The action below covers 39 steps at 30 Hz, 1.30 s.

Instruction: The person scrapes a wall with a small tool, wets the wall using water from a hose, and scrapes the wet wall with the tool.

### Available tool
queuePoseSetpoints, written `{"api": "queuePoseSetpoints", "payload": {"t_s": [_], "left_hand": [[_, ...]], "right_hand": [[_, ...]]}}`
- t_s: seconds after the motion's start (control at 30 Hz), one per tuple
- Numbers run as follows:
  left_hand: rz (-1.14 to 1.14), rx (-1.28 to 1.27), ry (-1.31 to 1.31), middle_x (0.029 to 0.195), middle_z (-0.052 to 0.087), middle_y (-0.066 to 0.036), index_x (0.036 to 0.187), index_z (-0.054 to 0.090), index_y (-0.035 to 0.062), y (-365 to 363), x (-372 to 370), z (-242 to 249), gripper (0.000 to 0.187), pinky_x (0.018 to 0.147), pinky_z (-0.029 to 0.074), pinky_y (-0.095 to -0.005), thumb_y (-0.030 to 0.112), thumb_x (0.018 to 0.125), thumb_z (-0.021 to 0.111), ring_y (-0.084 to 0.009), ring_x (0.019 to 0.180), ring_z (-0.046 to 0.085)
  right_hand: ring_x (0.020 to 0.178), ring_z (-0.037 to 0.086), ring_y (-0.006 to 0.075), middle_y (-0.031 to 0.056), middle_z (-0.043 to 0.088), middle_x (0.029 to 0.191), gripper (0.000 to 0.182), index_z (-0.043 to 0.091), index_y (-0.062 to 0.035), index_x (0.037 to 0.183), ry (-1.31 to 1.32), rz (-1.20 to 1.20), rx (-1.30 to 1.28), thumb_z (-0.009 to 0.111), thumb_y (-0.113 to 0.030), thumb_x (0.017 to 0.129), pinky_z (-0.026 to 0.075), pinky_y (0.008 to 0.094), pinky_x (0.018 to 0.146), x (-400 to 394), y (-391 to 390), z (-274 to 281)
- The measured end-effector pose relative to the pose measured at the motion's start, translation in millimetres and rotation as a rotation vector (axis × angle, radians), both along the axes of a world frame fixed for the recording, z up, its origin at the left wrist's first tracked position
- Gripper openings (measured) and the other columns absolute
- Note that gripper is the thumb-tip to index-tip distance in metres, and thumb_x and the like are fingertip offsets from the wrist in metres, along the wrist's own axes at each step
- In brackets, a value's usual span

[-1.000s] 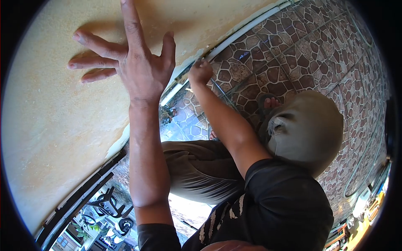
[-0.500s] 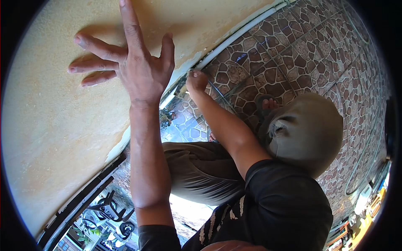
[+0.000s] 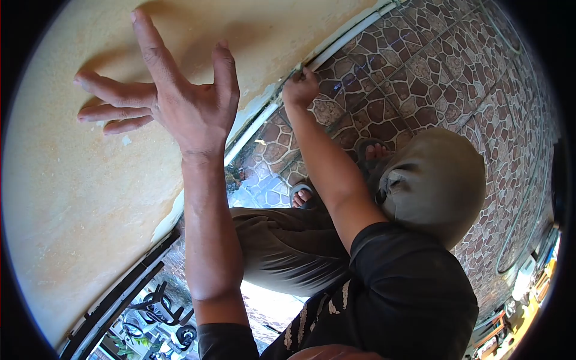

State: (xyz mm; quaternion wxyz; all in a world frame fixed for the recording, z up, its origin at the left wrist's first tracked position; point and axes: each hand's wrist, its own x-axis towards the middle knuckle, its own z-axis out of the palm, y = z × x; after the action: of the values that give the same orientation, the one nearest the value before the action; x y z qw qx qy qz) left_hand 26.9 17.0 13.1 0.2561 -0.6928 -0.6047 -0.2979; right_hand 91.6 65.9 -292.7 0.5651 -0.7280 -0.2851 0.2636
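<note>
Nearest me, the left hand (image 3: 192,114) is spread open, empty, at the yellowish wall (image 3: 108,198). Farther off, the right hand (image 3: 300,89) is curled closed at the wall's bottom edge, by a white strip (image 3: 351,36); I can't tell what it grips.

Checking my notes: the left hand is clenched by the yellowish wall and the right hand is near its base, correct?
Not quite: the head view shows the left hand spread open, not clenched, by the yellowish wall; the right hand is near its base.
</note>
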Motion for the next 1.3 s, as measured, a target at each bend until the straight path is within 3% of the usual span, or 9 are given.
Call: {"api": "queuePoseSetpoints", "payload": {"t_s": [0.17,0.53,0.63,0.7,0.87,1.07,1.2,1.27,1.3], "left_hand": [[-0.299,-0.039,-0.347,0.149,-0.020,-0.039,0.153,0.033,0.0184,24.9,1.3,-16.1,0.088,0.093,-0.007,-0.0843,0.054,0.081,0.069,-0.0518,0.136,-0.035],[-0.149,-0.145,-0.217,0.154,-0.013,-0.032,0.151,0.038,0.0233,20.2,12.2,-13.7,0.085,0.095,-0.010,-0.0821,0.052,0.079,0.072,-0.0540,0.136,-0.032],[0.154,-0.055,0.065,0.156,-0.011,-0.031,0.150,0.039,0.0243,17.7,22.6,-7.8,0.084,0.096,-0.009,-0.0814,0.051,0.079,0.074,-0.0538,0.137,-0.031],[0.079,-0.037,0.056,0.156,-0.011,-0.030,0.150,0.039,0.0246,19.5,12.8,-11.6,0.083,0.096,-0.010,-0.0811,0.050,0.079,0.074,-0.0539,0.137,-0.031],[0.036,-0.014,-0.001,0.159,-0.013,-0.027,0.150,0.041,0.0280,19.5,9.8,-13.2,0.083,0.094,-0.028,-0.0732,0.045,0.075,0.074,-0.0504,0.134,-0.039],[0.054,-0.083,0.076,0.160,-0.012,-0.026,0.149,0.041,0.0318,16.6,0.3,-16.1,0.083,0.091,-0.027,-0.0766,0.046,0.074,0.074,-0.0541,0.135,-0.036],[0.117,-0.114,0.030,0.160,-0.012,-0.026,0.149,0.041,0.0320,15.0,6.7,-17.2,0.084,0.093,-0.025,-0.0769,0.047,0.074,0.074,-0.0545,0.135,-0.035],[0.113,-0.075,0.056,0.159,-0.012,-0.026,0.149,0.041,0.0325,18.2,7.3,-17.1,0.084,0.094,-0.025,-0.0766,0.047,0.074,0.074,-0.0543,0.135,-0.035],[0.104,-0.086,0.036,0.159,-0.012,-0.026,0.149,0.041,0.0330,17.4,6.8,-16.7,0.083,0.093,-0.024,-0.0772,0.046,0.074,0.074,-0.0552,0.135,-0.035]], "right_hand": [[0.086,0.068,0.0392,0.0238,0.070,0.093,0.021,0.071,0.0032,0.095,0.203,0.222,-0.432,0.062,-0.015,0.088,0.054,0.0428,0.076,4.1,-11.3,13.2],[0.083,0.068,0.0388,0.0245,0.070,0.092,0.020,0.069,0.0049,0.098,0.332,0.043,-0.030,0.061,-0.010,0.087,0.054,0.0415,0.075,-13.0,-18.6,54.0],[0.084,0.069,0.0377,0.0248,0.070,0.089,0.020,0.069,0.0053,0.098,0.186,0.106,-0.188,0.061,-0.011,0.088,0.054,0.0405,0.075,-9.8,-16.9,22.6],[0.086,0.070,0.0368,0.0241,0.070,0.088,0.020,0.068,0.0061,0.096,0.118,0.185,-0.404,0.061,-0.012,0.089,0.055,0.0402,0.074,-3.7,-16.2,25.5],[0.086,0.069,0.0383,0.0240,0.070,0.091,0.020,0.068,0.0050,0.094,0.293,0.038,-0.099,0.063,-0.013,0.089,0.055,0.0428,0.074,-18.6,-22.1,41.8],[0.082,0.069,0.0359,0.0213,0.070,0.089,0.019,0.067,0.0050,0.094,0.177,0.031,-0.358,0.062,-0.013,0.089,0.054,0.0415,0.073,-7.9,-11.7,24.0],[0.081,0.069,0.0374,0.0223,0.070,0.090,0.018,0.068,0.0051,0.092,0.275,0.050,-0.039,0.061,-0.012,0.089,0.054,0.0422,0.074,-6.1,-11.4,60.9],[0.081,0.069,0.0374,0.0224,0.070,0.088,0.018,0.068,0.0053,0.091,0.003,-0.039,-0.043,0.061,-0.011,0.089,0.054,0.0418,0.074,-13.4,-8.9,30.4],[0.082,0.069,0.0377,0.0223,0.070,0.086,0.018,0.068,0.0048,0.091,0.134,0.047,-0.301,0.062,-0.011,0.088,0.053,0.0415,0.074,-6.3,-5.3,26.0]]}}
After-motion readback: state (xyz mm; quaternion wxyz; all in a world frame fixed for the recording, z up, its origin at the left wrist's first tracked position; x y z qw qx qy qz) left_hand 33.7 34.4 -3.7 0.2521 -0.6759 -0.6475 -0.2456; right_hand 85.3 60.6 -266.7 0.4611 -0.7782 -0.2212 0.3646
